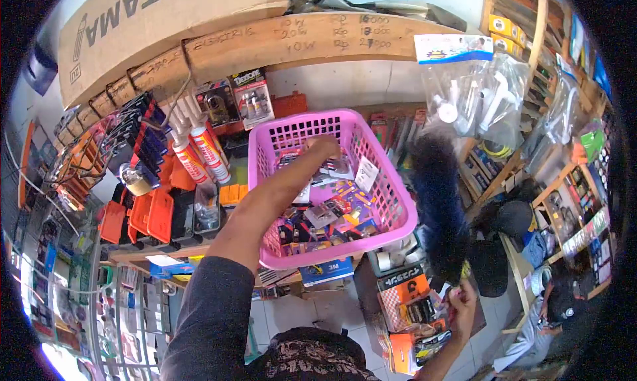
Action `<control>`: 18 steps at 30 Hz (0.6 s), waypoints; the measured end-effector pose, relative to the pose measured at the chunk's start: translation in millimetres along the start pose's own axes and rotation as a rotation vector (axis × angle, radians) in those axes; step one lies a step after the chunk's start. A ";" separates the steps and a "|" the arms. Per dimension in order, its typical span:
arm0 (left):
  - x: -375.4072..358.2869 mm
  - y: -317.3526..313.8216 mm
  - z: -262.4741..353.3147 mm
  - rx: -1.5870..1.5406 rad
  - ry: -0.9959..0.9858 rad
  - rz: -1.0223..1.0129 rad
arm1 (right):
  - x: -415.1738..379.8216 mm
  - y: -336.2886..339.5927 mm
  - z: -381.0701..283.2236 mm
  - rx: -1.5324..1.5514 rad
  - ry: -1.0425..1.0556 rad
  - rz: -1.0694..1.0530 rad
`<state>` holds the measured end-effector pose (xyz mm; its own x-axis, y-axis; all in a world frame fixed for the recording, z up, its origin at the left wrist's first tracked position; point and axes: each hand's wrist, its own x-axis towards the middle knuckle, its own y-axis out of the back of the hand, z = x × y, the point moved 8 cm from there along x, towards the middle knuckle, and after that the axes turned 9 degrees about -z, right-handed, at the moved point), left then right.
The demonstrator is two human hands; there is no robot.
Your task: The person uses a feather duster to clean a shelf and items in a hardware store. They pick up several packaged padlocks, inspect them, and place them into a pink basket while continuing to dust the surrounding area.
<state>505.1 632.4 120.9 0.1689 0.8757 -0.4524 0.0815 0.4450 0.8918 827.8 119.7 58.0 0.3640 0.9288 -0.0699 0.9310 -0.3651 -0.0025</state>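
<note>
Small packs [322, 216] could be spilled if the basket [332, 257] is bumped or pulled by the arm that is stretched over its near left rim. Floor [332, 312] can be seen past its near side, so a fall from there could be a long one. Packs could be bent or mixed up if they are pushed about hard, as they lie loose and on top of each other. The tubes [211, 154] stand just left of the basket and could be knocked over by a wide swing of the left arm. On the right, the orange box [403, 285] and the packs [424, 309] by it could be knocked down by the right arm, which is held close to them.

The small packs lie in the basket, under the left hand [323, 149] and to the near side of it. The left hand is dipped into the far part of the basket with its fingers hidden, so it cannot be told if a pack is gripped. The right hand [462, 301] is held well apart from the basket, near and to the right. Its fingers are bent in; a small thing may be pinched there, but this cannot be told. A dark fluffy duster [441, 208], blurred, is seen just beyond it.
</note>
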 end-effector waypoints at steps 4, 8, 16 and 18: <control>-10.8 9.5 1.7 0.004 -0.071 0.117 | -14.5 -15.6 -4.7 0.036 0.097 -0.048; -11.3 7.0 -8.0 -0.221 -0.207 0.115 | -22.5 -15.7 4.3 0.072 -0.008 -0.089; -27.0 28.4 1.7 -0.570 -0.638 0.248 | -19.2 -29.7 1.5 0.073 0.015 -0.052; -71.2 41.7 0.4 -0.474 -0.572 0.430 | -20.6 -35.6 -6.1 0.089 0.085 -0.033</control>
<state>496.8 588.6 190.3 0.5705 0.8140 0.1097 -0.5008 0.2390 0.8319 787.2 114.0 65.7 0.3374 0.9412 0.0163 0.9378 -0.3346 -0.0923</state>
